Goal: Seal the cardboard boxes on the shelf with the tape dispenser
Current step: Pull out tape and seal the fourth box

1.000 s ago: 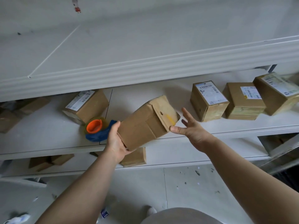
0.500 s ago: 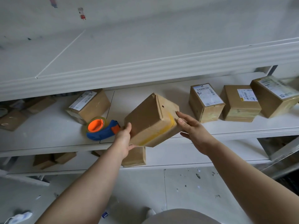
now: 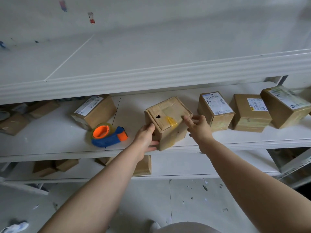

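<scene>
A small cardboard box (image 3: 166,113) with a strip of yellow tape and a dark hole on top stands on the white middle shelf (image 3: 58,140), near its front edge. My left hand (image 3: 146,137) grips its left side and lower corner. My right hand (image 3: 198,126) rests on its top right edge, fingers spread over the flap. The tape dispenser (image 3: 107,136), blue with an orange core and a clear tape roll, lies on the shelf just left of my left hand, untouched.
Three labelled boxes (image 3: 215,110) (image 3: 250,111) (image 3: 284,105) stand in a row to the right. Another labelled box (image 3: 96,110) sits behind the dispenser. Flat cardboard pieces (image 3: 13,121) lie at the far left. More boxes (image 3: 143,167) are on the lower shelf. Scraps litter the floor.
The box was tilted in the air in my hands; it has been turned upright and set on the shelf. My right hand moved from its end onto its top.
</scene>
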Demonstrator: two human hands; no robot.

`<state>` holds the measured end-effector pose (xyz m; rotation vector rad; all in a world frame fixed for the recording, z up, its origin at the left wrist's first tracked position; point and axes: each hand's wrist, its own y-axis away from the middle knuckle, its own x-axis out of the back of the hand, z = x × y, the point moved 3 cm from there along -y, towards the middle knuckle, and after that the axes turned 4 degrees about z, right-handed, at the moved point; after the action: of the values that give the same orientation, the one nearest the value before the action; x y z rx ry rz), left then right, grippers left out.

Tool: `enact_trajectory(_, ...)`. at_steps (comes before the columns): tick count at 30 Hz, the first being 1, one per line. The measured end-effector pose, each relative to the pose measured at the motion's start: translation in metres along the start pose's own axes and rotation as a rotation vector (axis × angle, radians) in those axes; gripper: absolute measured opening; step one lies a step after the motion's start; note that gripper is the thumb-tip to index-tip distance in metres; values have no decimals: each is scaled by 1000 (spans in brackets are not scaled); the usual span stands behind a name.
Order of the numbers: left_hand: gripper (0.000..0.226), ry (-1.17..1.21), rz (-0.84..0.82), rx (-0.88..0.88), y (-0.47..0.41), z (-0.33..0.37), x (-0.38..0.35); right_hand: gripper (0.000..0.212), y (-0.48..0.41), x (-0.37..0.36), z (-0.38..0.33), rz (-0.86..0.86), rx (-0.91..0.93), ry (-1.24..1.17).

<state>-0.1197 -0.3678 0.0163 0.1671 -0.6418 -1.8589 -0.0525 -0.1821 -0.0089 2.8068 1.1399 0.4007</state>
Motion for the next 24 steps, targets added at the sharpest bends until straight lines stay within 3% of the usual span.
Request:
enact_trajectory(2, 58, -86, -28, 14, -2, -3, 4, 55, -4, -11, -7, -33, -35, -17)
enact_trajectory(5, 109, -238, 127, -97, -9, 5, 19, 82, -8, -26, -20, -119, -21, 100)
enact_trajectory(6, 117, -297, 167, -171, -11, 9, 22, 90, -8, -31, -22, -143, -34, 127)
enact_trajectory(8, 107, -336, 185, -310, -15, 16, 24, 88, -6, -40, -23, -209, -49, 115)
enact_trajectory(10, 76, -324, 230, -391, -20, 19, 25, 66, -7, -46, -25, -271, -25, 4)
enact_trajectory(12, 59, -339, 282, -410, -23, 19, 26, 61, -10, -49, -23, -284, -8, -74)
enact_trajectory(16, 55, -255, 256, -374, -29, 13, 25, 62, -14, -47, -21, -255, 46, -47)
enact_trajectory(20, 41, -352, 243, -384, -29, 13, 20, 59, -6, -43, -31, -307, 28, -105)
enact_trajectory(24, 39, -376, 190, -363, -31, 14, 18, 53, -7, -37, -36, -205, 66, -75)
